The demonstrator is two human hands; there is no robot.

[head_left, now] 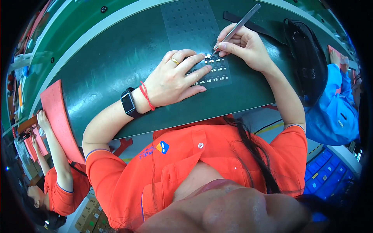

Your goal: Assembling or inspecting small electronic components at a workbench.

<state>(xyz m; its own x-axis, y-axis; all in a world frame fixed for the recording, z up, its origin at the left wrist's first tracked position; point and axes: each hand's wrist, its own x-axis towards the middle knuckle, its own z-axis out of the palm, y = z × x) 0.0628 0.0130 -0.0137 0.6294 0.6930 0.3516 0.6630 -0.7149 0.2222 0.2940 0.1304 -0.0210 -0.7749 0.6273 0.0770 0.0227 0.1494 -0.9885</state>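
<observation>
My right hand (244, 46) pinches a pair of metal tweezers (244, 20), which slant down to the left. Their tips touch or hover just over a clear sheet (227, 73) bearing rows of tiny white and dark pieces. On that sheet my left hand (176, 75) lies with fingers apart, its fingertips beside the tweezer tips. It hides the left part of the rows. Whether a piece is caught between the tips is too small to tell. Farther back lies another see-through sheet (190, 19) with rows of small dark marks.
The green tabletop (116, 66) curves around me. A black mesh bag (309, 62) and a dark strap (254, 28) lie at the right. At the left is a red mat (58, 112), with a person (66, 190) beside it. Someone in blue (334, 112) sits right, above blue bins (324, 171).
</observation>
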